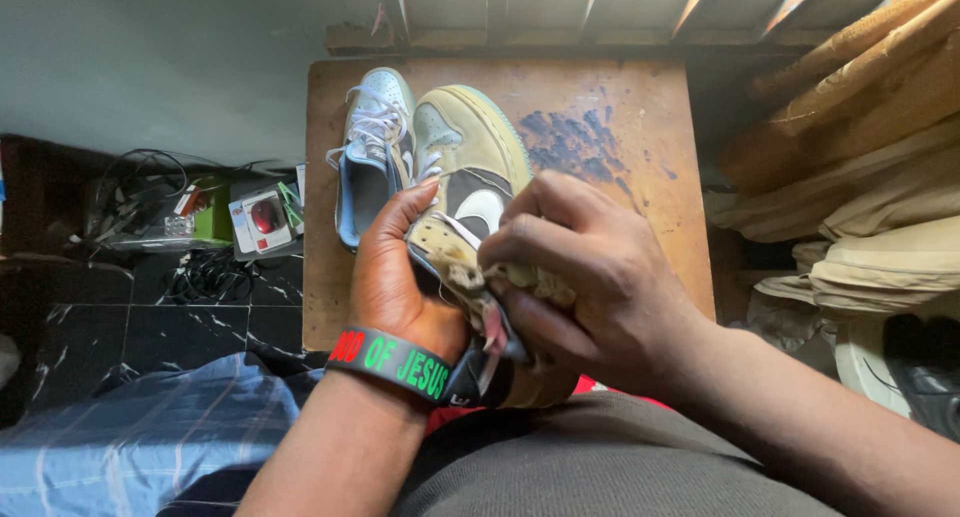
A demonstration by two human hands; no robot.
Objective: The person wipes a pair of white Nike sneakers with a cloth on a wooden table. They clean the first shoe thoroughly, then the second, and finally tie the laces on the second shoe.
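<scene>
Head view is looking down on a worn yellowish sneaker (470,177), which is lying toe toward twelve o'clock with its heel end pulled in over the person's lap. The left hand (395,277) is gripping it from nine o'clock, fingers curled around the side and collar, thumb pointing up along the upper. The right hand (590,267) is coming in from three o'clock, its fingers (520,242) bunched tight and pressing a small crumpled cloth (515,277) against the shoe's ankle area; how much cloth is inside the fist is hidden. A dark wristband (395,362) with coloured lettering is circling the left wrist.

Just beside the sneaker, at its ten o'clock, a pale blue and white sneaker (370,147) is resting on the wooden board (640,147), laces loose. Dark blue stains (575,142) are marking the board at two o'clock. Toward nine o'clock, a tangle of cables and small boxes (200,222) is sitting on the dark marbled floor (130,327). Folded tan fabric (860,177) is piling up at three o'clock, and wooden slats (600,7) are running along twelve o'clock.
</scene>
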